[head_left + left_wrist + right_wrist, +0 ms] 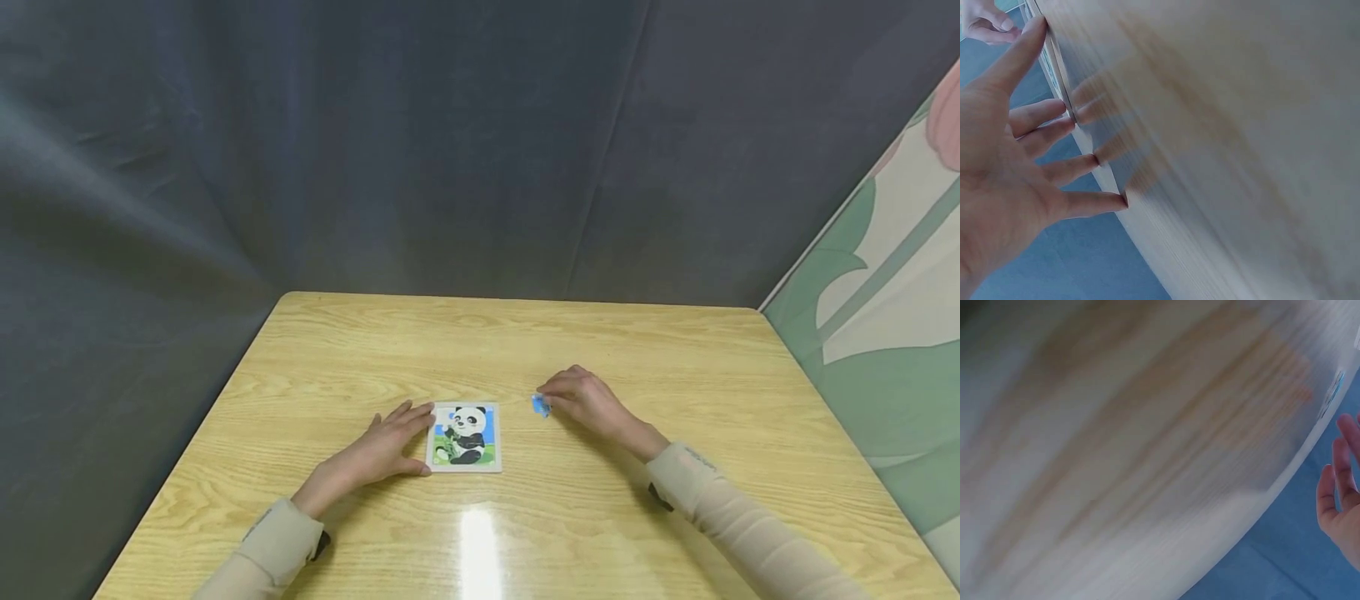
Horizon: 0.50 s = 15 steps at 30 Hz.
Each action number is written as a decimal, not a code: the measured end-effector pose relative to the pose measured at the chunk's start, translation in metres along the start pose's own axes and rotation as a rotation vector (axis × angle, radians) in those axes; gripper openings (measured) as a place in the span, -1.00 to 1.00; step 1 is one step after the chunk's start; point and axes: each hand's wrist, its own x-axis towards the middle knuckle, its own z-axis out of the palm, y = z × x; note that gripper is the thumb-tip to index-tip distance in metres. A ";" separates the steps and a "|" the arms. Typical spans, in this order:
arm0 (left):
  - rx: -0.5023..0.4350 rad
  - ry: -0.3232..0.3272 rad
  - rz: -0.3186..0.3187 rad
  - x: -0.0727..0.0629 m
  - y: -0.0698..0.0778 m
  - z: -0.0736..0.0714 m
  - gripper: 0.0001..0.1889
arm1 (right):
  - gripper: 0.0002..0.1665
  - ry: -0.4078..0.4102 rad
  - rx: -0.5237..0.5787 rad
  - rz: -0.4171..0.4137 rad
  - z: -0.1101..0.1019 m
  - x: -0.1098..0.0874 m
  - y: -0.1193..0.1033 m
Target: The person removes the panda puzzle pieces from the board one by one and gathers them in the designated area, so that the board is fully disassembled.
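A square panda picture puzzle [468, 437] in a pale frame lies flat on the table, a whitish patch showing at the upper left of its picture. My left hand [386, 446] is spread at the puzzle's left side, its thumb and a fingertip at the frame. In the left wrist view the fingers of that hand [1029, 156] reach straight down to the tabletop. To the right of the puzzle, my right hand [588, 402] pinches a small blue puzzle piece [541, 405] between thumb and fingers. The right wrist view catches only part of this hand [1342, 500].
The wooden table [360, 350] carries a bright light reflection in front of the puzzle. A dark curtain [450, 150] hangs behind and to the left. On the right is a leaf-patterned cloth [885, 333].
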 end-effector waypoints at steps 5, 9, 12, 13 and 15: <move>0.011 0.006 0.009 0.000 0.000 -0.001 -0.18 | -0.79 -0.044 0.023 0.015 0.005 0.007 -0.010; 0.016 0.008 0.015 0.000 0.000 -0.001 -0.20 | -0.78 -0.057 0.014 -0.003 0.012 0.013 -0.016; 0.012 0.011 0.015 -0.002 0.002 -0.001 -0.21 | -0.78 -0.071 0.002 -0.038 0.018 0.020 -0.021; 0.008 0.013 0.017 -0.003 0.003 -0.001 -0.21 | -0.77 -0.080 -0.001 -0.049 0.019 0.022 -0.023; 0.001 0.014 0.027 -0.005 0.005 0.000 -0.22 | -0.75 -0.095 -0.006 -0.068 0.023 0.027 -0.027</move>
